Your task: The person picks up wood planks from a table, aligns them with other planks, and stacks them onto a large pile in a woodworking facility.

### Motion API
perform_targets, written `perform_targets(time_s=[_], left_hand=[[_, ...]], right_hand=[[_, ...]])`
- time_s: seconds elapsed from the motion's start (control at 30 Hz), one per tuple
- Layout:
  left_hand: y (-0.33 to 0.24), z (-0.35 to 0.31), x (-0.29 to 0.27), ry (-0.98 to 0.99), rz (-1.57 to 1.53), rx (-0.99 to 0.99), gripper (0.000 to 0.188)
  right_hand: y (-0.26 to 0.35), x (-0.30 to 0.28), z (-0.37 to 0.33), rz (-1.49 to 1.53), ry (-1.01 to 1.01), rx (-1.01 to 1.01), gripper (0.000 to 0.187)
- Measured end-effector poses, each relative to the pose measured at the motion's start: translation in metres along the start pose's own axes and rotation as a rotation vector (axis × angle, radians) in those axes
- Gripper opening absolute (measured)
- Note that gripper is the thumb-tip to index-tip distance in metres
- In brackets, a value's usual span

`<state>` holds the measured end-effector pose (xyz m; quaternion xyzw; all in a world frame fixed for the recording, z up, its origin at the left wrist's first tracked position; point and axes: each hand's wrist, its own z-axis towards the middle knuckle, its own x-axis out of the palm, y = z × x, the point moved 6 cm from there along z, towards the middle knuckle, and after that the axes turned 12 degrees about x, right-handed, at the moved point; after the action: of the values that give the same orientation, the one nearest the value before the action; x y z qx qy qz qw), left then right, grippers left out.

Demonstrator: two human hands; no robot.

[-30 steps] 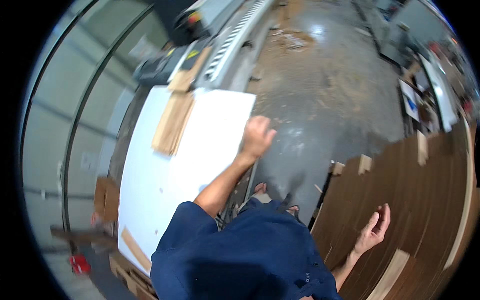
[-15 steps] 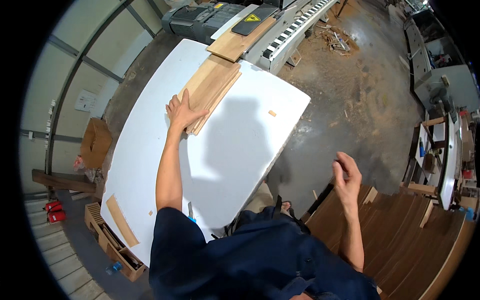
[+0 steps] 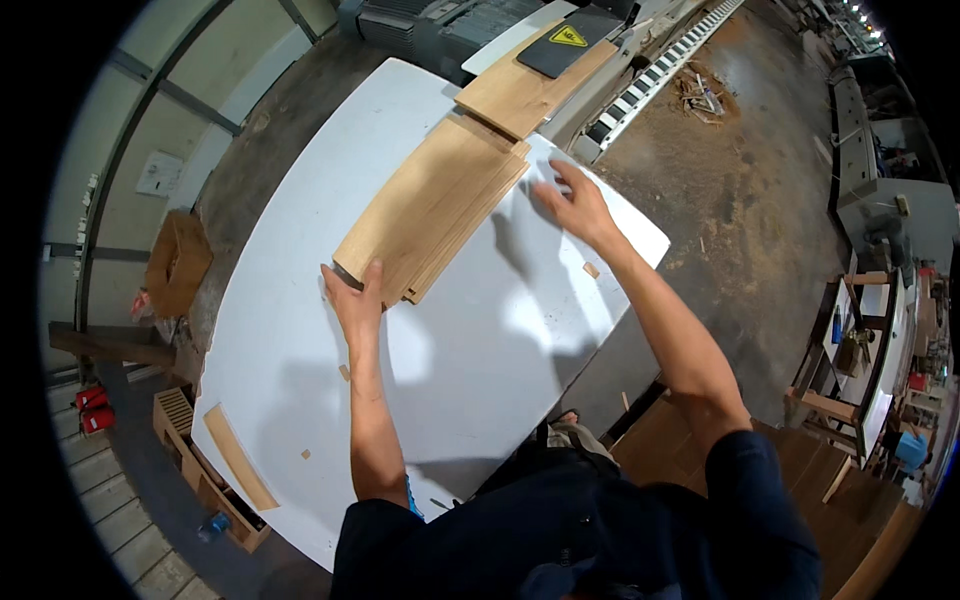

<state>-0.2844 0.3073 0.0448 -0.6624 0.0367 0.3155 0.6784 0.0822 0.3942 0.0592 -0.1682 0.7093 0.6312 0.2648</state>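
Note:
A stack of flat wooden boards [image 3: 430,205] lies on the white tabletop [image 3: 470,330], its layered long edge toward the right. At the stack's near end is my left hand [image 3: 352,300], thumb and fingers spread against the boards' end. My right hand [image 3: 580,205] hovers over the table beside the stack's far right corner; its fingers are apart and hold nothing. Just beyond the stack, another wooden board [image 3: 515,90] extends under a black plate with a yellow warning sign [image 3: 570,42] on the machine.
A grey motor [image 3: 400,25] and a striped machine rail [image 3: 665,75] stand beyond the table. Small wood scraps [image 3: 591,270] and a thin wooden strip [image 3: 238,455] lie on the tabletop. Brown boards [image 3: 690,450] are at the lower right, a wooden crate [image 3: 215,480] at the lower left.
My right hand has come from above the brown boards on the right to beside the stack. My left hand has slid from the stack's top to its near end. The view has shifted.

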Motion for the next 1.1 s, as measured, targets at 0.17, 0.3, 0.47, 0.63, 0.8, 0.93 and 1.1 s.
perform_targets(time_s=[0.17,0.3,0.47,0.63,0.8,0.93,1.1], left_hand=[[0.002,-0.013,0.020,0.080,-0.472,-0.319,0.040],[0.002,-0.014,0.017,0.072,-0.503,-0.354,0.040],[0.001,-0.019,0.013,0.061,-0.563,-0.424,0.037],[0.007,-0.040,0.006,0.015,-0.569,-0.479,0.035],[0.005,-0.100,-0.004,0.005,-0.627,-0.524,0.037],[0.023,-0.166,-0.027,-0.037,-0.643,-0.598,0.040],[0.011,-0.179,-0.032,0.004,-0.624,-0.609,0.042]], right_hand=[[0.000,0.044,0.057,0.299,0.132,0.084,0.054],[0.003,0.051,0.055,0.226,0.204,0.145,0.049],[-0.005,0.048,0.041,0.212,0.163,0.145,0.058],[-0.022,0.045,0.014,0.215,0.235,0.251,0.066],[-0.045,0.018,-0.052,0.252,0.264,0.211,0.064],[-0.018,-0.020,-0.119,-0.037,0.201,0.010,0.063],[0.060,0.044,-0.170,-0.094,0.368,-0.567,0.074]])
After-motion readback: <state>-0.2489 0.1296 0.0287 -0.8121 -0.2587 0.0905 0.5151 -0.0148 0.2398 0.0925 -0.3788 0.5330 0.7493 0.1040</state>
